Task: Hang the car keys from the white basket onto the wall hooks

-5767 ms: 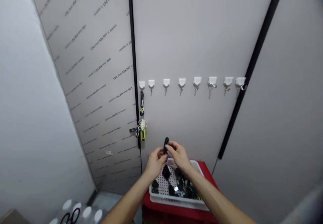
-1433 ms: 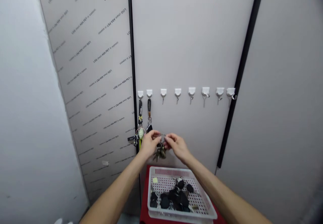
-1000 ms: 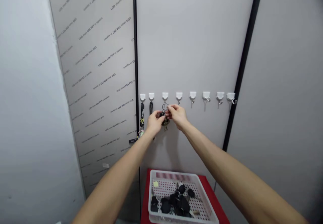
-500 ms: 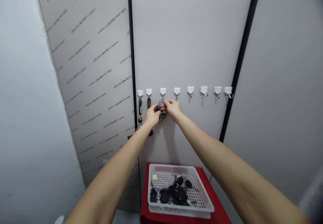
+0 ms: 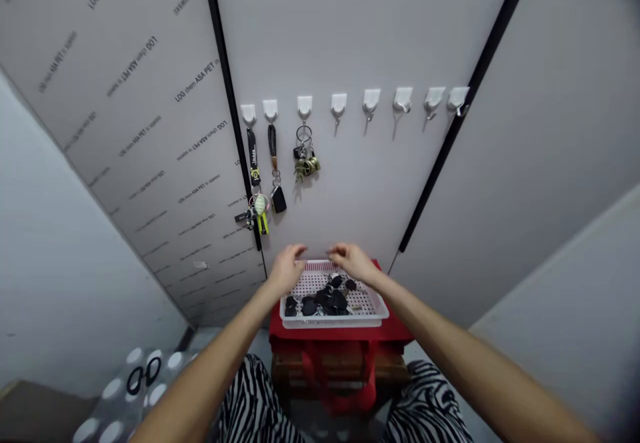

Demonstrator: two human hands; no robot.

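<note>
My left hand [image 5: 287, 268] is over the left back corner of a white plastic basket [image 5: 330, 322], its fingers apart and nothing in them. Level with it, my right hand [image 5: 353, 262] hovers above the basket's back right side, fingers loosely bent and holding nothing I can see. Inside the basket lies a heap of keys with black heads [image 5: 330, 298]. Higher up, a key ring with olive-green charms [image 5: 307, 163] hangs from the third hook [image 5: 305, 106]. A black strap with a green keychain [image 5: 254, 163] and a braided strap with a black fob [image 5: 278, 198] hang to its left.
Several white hooks [image 5: 371, 100] continue to the right along the grey panel. Under the basket is a red cloth [image 5: 395, 323] on a brown stool [image 5: 290, 366]. Black scissors [image 5: 143, 375] lie on a dotted surface at lower left.
Both hands have let go of the key ring, which now hangs on the third hook, and have come down over the basket. The view has tilted downward.
</note>
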